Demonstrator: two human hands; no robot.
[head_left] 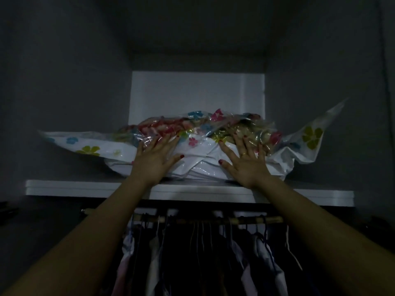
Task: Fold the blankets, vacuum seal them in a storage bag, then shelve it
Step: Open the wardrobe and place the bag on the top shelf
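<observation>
I have the sealed storage bag (198, 154) of blankets on the closet shelf (85, 186); my left hand (155, 160) and right hand (245, 161) press it, fingers spread flat; only pushing it deeper seems left.

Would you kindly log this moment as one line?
step: shelving | left hand, right hand: flat on storage bag | bag: on shelf

both arms raised; left hand (155, 160), right hand (245, 162) flat, fingers spread.
</observation>
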